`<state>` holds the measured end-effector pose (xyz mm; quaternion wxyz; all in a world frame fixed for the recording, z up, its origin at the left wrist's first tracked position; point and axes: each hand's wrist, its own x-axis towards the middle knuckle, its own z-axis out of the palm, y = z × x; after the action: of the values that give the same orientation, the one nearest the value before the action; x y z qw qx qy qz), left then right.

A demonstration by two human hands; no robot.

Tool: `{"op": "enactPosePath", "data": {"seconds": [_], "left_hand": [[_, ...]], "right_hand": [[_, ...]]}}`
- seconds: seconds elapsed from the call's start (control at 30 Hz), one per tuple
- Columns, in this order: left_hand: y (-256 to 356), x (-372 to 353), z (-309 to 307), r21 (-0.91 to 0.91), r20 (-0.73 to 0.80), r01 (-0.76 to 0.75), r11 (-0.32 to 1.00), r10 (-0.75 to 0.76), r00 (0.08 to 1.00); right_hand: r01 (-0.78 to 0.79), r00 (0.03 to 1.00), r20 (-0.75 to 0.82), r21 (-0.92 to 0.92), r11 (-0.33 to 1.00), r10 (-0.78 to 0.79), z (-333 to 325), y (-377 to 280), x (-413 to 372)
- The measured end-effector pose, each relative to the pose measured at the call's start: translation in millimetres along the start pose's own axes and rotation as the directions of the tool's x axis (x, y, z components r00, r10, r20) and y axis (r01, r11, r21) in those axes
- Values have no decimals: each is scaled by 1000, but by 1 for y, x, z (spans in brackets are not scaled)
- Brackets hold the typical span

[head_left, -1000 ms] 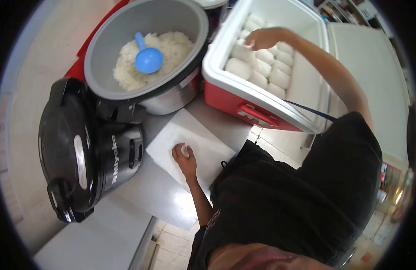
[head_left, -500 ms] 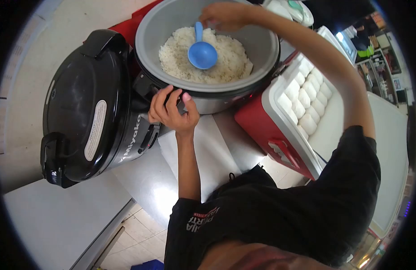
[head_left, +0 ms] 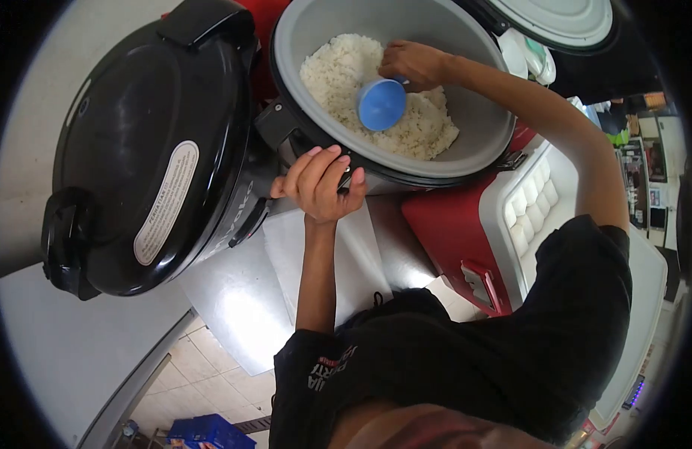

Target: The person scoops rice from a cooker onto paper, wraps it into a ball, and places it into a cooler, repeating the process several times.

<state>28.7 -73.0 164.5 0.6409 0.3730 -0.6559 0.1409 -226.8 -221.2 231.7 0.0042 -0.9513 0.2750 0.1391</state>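
Steel counter (head_left: 237,314): white paper sheet (head_left: 353,254) flat just below left fingers (head_left: 321,166); rice cooker (head_left: 275,131) touching them; red cooler (head_left: 443,224) right of them, possibly resting on it.

Work area seen from above. A steel counter (head_left: 241,299) runs across the middle and carries a bright glare patch from overhead light. Below its edge lies a floor (head_left: 211,359) of pale beige tiles with dark joints; a blue crate (head_left: 204,432) stands on it at the bottom of the view. A plain grey-white top (head_left: 62,367) adjoins the counter at lower left. A pale wall (head_left: 47,90) closes the upper left. At far right, shelves (head_left: 645,187) hold small goods, too blurred to identify, beside a white cabinet top (head_left: 649,299).
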Motion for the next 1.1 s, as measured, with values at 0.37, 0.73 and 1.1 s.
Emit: {"op": "enactPosePath", "data": {"seconds": [0.37,0.73,1.1], "left_hand": [[3,-2,5,-73,-73,63,995,-69,995],[3,-2,10,-67,-136,79,995,-88,987],[2,0,4,-21,-64,30,999,-32,997]], "right_hand": [[-648,759,-141,-70,758,636,11,47,-14],[-695,718,622,617,369,312,-17,-93,41],[-683,714,662,730,18,227,-61,-70,-19]]}}
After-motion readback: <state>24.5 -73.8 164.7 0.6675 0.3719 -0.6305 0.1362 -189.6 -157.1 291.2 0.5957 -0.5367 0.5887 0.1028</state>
